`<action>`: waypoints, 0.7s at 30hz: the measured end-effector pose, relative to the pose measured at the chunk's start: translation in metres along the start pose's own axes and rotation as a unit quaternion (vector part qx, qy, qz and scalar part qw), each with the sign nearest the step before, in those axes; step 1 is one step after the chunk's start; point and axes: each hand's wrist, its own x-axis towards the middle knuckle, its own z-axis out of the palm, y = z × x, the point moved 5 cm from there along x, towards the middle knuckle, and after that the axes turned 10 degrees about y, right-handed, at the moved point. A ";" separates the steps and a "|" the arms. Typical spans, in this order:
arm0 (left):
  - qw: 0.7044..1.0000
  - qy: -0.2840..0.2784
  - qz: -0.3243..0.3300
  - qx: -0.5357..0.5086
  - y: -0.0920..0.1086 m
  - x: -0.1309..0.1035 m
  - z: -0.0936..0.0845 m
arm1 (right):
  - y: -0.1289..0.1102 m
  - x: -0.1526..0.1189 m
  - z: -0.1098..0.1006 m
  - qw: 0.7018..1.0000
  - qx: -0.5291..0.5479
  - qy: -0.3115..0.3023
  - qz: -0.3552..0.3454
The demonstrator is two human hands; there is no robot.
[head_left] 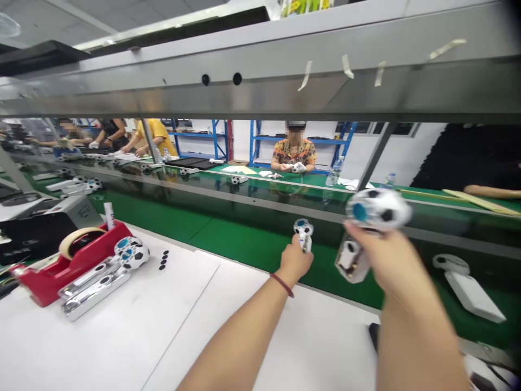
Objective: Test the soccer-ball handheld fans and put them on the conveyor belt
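Note:
My left hand (pixel 296 260), with a dark red band at its wrist, is closed around a small white device with a football-patterned head (pixel 303 227), held over the green belt. My right hand (pixel 378 250) grips a larger-looking white device with a black-patched football head (pixel 380 209), slightly smeared by motion. A blue round patch shows on that head. Below it hangs a white handle part (pixel 353 263) with an open-looking inside; whether it joins the head is hidden by my fingers.
At left on the white table (pixel 163 326) stand a red tape dispenser (pixel 89 260), football-headed devices (pixel 132 253) and black dots (pixel 163 259). Another device (pixel 472 290) lies on the green belt (pixel 228 236) at right. A grey shelf beam (pixel 252 87) crosses overhead. Co-workers (pixel 293 152) sit across.

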 end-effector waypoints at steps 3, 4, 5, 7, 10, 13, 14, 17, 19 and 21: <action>0.997 0.044 0.019 -0.054 0.005 -0.012 -0.030 | 0.038 0.011 0.051 0.996 -0.010 -0.068 0.063; 0.993 0.069 0.030 -0.095 0.007 -0.017 -0.041 | 0.049 0.014 0.060 0.996 0.007 -0.053 0.071; 0.986 0.090 0.049 -0.128 0.011 -0.023 -0.050 | 0.057 0.017 0.064 0.996 0.012 -0.026 0.086; 0.975 0.118 0.092 -0.165 0.019 -0.038 -0.066 | 0.059 0.018 0.059 0.995 0.040 0.050 0.076; 0.965 0.136 0.163 -0.156 0.033 -0.060 -0.079 | 0.028 0.011 0.042 0.976 0.200 0.080 0.039; 0.953 0.144 0.230 -0.135 0.046 -0.078 -0.084 | -0.012 -0.003 0.039 0.911 0.405 -0.026 0.071; 0.950 0.139 0.243 -0.140 0.049 -0.082 -0.085 | -0.022 -0.008 0.038 0.893 0.441 -0.041 0.079; 0.946 0.067 0.200 -0.244 0.052 -0.087 -0.085 | -0.037 -0.018 0.036 0.871 0.481 -0.040 0.095; 0.923 -0.029 0.139 -0.358 0.054 -0.088 -0.082 | -0.039 -0.023 0.036 0.865 0.490 -0.035 0.103; 0.880 -0.110 0.105 -0.451 0.059 -0.091 -0.081 | -0.042 -0.027 0.035 0.860 0.500 -0.037 0.098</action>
